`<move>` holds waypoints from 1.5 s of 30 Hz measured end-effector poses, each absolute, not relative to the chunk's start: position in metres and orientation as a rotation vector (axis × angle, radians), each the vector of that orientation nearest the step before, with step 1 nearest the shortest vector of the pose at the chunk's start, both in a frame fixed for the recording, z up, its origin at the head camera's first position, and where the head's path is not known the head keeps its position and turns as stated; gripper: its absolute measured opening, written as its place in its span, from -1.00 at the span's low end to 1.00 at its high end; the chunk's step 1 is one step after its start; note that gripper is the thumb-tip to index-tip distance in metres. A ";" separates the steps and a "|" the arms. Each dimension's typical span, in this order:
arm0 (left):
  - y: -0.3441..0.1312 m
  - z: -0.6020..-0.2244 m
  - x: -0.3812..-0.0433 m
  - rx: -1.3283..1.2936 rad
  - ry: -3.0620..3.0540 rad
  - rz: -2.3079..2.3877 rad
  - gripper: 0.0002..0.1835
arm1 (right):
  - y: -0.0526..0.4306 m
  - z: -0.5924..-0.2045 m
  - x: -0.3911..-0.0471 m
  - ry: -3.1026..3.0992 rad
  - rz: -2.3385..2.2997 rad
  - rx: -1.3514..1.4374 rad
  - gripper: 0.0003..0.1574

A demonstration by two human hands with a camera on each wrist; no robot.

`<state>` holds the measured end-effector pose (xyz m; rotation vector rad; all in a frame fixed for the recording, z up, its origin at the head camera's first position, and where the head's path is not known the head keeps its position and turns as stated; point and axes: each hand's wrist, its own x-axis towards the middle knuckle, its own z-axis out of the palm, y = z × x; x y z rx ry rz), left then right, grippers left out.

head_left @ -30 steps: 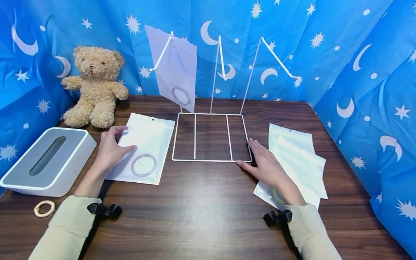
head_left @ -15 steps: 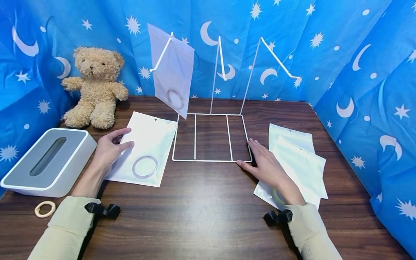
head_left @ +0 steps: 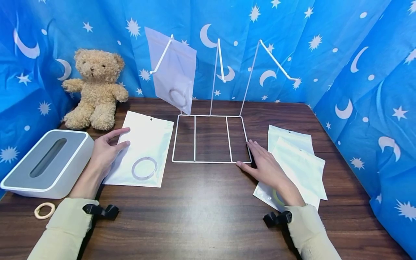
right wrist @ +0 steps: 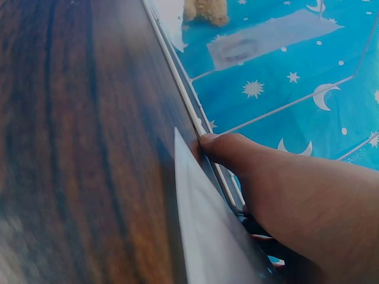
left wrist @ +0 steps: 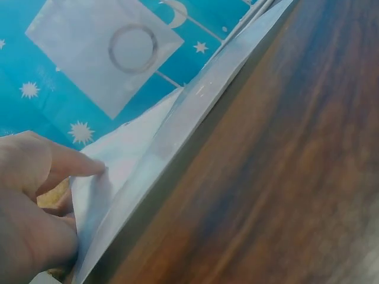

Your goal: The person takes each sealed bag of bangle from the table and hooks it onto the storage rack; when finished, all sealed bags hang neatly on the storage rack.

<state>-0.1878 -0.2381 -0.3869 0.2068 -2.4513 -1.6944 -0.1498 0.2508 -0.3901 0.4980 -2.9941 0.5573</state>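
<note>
A flat white pouch (head_left: 143, 139) with a hang hole at its top and a ring showing low on its front lies left of centre. My left hand (head_left: 104, 153) holds it by the left edge, thumb and index finger over its face; the other fingers are partly hidden. A white wire rack (head_left: 195, 139) with three hooks stands at the centre. My right hand (head_left: 268, 166) rests against the front right corner of its base, fingers straight; in the right wrist view the thumb (right wrist: 228, 148) touches the bar. Another pouch (head_left: 182, 68) hangs from the left hook.
More white pouches (head_left: 307, 166) overlap at the right, partly under my right forearm. At the left are a white tissue box with a grey lid (head_left: 71, 151), a teddy bear (head_left: 97, 86) and a cream ring (head_left: 44, 210). A blue star-patterned curtain (head_left: 364, 72) surrounds the table.
My left hand draws its thumb and index finger closer together and shifts left, and the pouch shifts slightly left with it. The hanging pouch swings a little. My right hand stays in place.
</note>
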 end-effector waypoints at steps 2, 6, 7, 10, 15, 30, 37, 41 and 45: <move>-0.238 -0.387 -0.187 0.202 -2.452 -1.697 -0.50 | 0.251 -0.391 -0.149 -2.996 0.558 0.497 0.10; -0.238 -0.386 -0.186 0.197 -2.453 -1.718 -0.52 | 0.251 -0.390 -0.149 -3.002 0.556 0.502 0.12; -0.238 -0.385 -0.186 0.193 -2.450 -1.727 -0.52 | 0.251 -0.390 -0.149 -3.003 0.557 0.502 0.12; -0.237 -0.383 -0.186 0.183 -2.427 -1.761 -0.53 | 0.251 -0.391 -0.149 -3.002 0.559 0.500 0.12; -0.235 -0.382 -0.186 0.169 -2.388 -1.796 -0.54 | 0.251 -0.391 -0.150 -3.002 0.557 0.495 0.12; -0.237 -0.374 -0.178 0.014 -2.373 -1.503 -0.59 | 0.252 -0.390 -0.149 -3.006 0.565 0.510 0.11; -0.213 -0.319 -0.151 -0.185 -2.330 -1.356 -0.64 | 0.255 -0.389 -0.146 -2.990 0.551 0.509 0.12; -0.183 -0.280 -0.125 -0.369 -2.309 -1.295 -0.66 | 0.256 -0.387 -0.146 -3.000 0.538 0.508 0.14; -0.156 -0.251 -0.108 -0.719 -2.196 -1.276 -0.62 | 0.257 -0.387 -0.147 -2.996 0.546 0.513 0.13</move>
